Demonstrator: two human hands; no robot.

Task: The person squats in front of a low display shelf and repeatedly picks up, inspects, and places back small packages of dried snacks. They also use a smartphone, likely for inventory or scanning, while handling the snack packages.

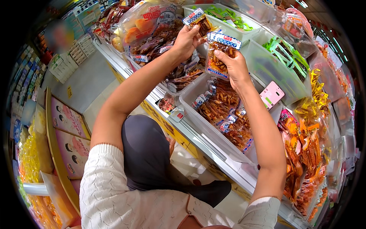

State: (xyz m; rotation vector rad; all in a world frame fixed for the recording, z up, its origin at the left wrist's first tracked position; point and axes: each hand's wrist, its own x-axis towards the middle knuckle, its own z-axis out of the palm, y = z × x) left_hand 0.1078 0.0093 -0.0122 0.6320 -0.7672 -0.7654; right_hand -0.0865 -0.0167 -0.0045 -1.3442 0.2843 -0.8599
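My left hand (187, 40) grips a small clear snack packet (202, 25) with a blue-and-white header, at the top centre. Close beside it on the right, my right hand (233, 64) holds several similar packets (218, 60) together, thumb across their front; brown strips of food show through the film. Below my right hand sits a clear plastic bin (197, 121) with rows of like packets (223, 106). Under my left forearm, another bin holds dark-brown snack packets (183, 71). The fingers of my left hand are partly hidden behind its packet.
A pink phone (272, 95) lies right of my right forearm. Bins of green packets (287, 57) stand beyond it, orange packets (304, 148) to the right. A large bag of bread rolls (143, 24) rests at upper left. The counter's metal edge (194, 143) runs diagonally before me.
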